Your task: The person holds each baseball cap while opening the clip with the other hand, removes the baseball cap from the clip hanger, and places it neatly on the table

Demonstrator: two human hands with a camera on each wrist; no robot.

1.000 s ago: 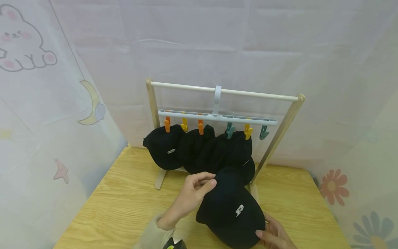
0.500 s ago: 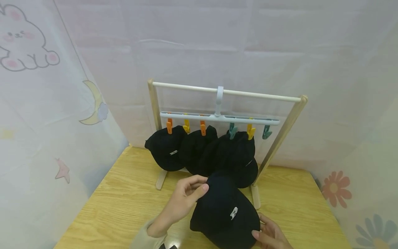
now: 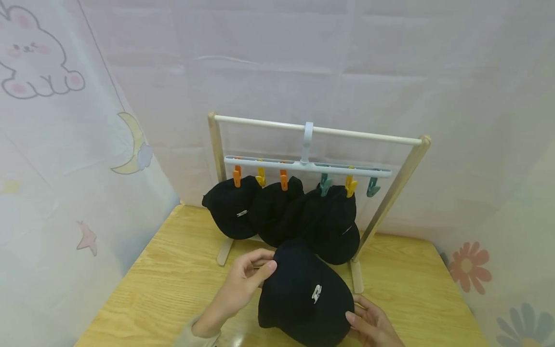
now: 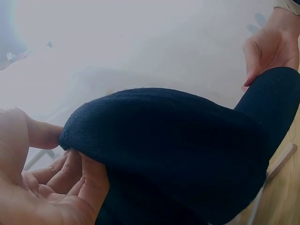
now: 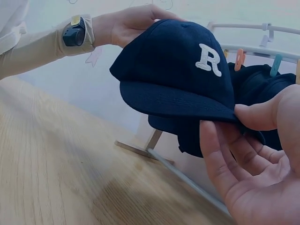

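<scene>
We stand at a pale wooden table (image 3: 173, 279) walled in by thin white curtains printed with a rabbit, a moon and flowers (image 3: 65, 144). At its far side stands a small wooden drying rack with a white top rail (image 3: 318, 130), and from that rail hangs a light blue plastic clip hanger (image 3: 308, 166) with orange, yellow and teal pegs. Several dark caps (image 3: 282, 212) already hang from those pegs, crowded together; the teal peg at the right end (image 3: 372, 187) holds nothing.

In front of the rack we hold a dark navy cotton baseball cap with a white letter R stitched on its front (image 3: 305, 294), raised off the table between both hands. Our left hand (image 3: 243, 284) pinches the back edge of the crown, thumb on top and fingers curled underneath, as the left wrist view shows. Our right hand (image 5: 253, 154) grips the brim, thumb pressed on its upper face and fingers spread beneath.

We judge that this is the carrying step: the cap is in hand and not yet pegged. The next move seems to call for lifting it to the free teal peg, with one hand squeezing the peg apart while the other feeds a thin edge of fabric into it, without knocking the caps beside it.
</scene>
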